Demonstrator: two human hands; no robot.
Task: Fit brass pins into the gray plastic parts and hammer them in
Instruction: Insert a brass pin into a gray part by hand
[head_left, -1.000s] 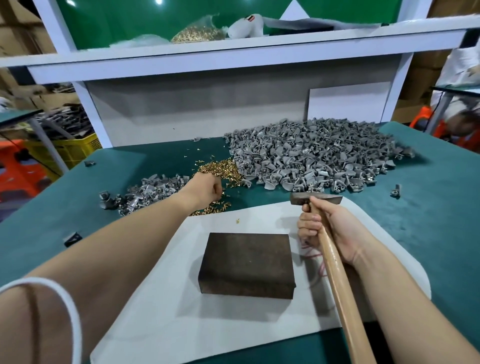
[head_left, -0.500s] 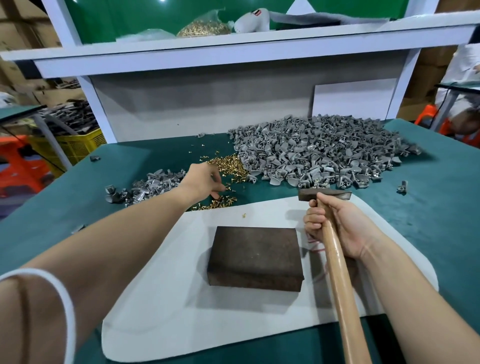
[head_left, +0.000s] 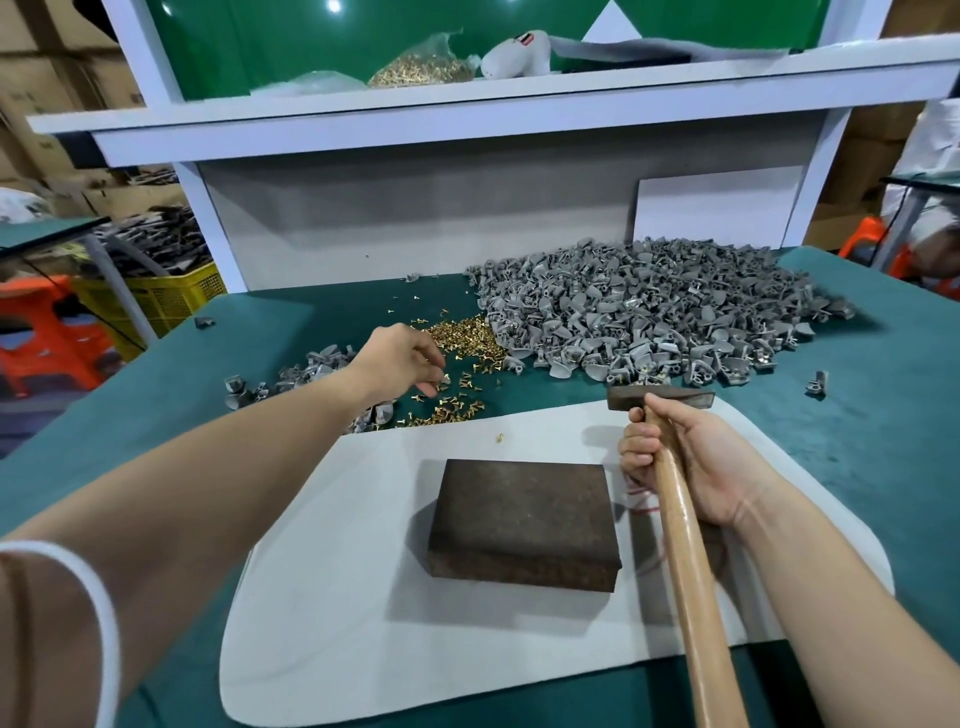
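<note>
Reaching into the brass pins (head_left: 462, 338) beyond the block (head_left: 524, 514), left hand (head_left: 405, 358) curled; can't tell if it's pinching one. Right hand (head_left: 675, 457) wraps the hammer (head_left: 660, 397) beside the block. Block is bare, and the big parts pile (head_left: 649, 312) behind it looks yet to do.

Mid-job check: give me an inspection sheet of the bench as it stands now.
Surface: green table, white mat, dark block on the mat.
Job's things: big gray parts pile at the back, brass pins left of it, smaller parts pile far left, hammer.
Clutter: one stray pin on the mat, one stray part at right.
Hands: left hand over the pins, hold unclear; right hand grips the hammer handle.
Cables: nothing seen on the table.
Surroundings: shelf with a pin bag, yellow crate at left.
</note>
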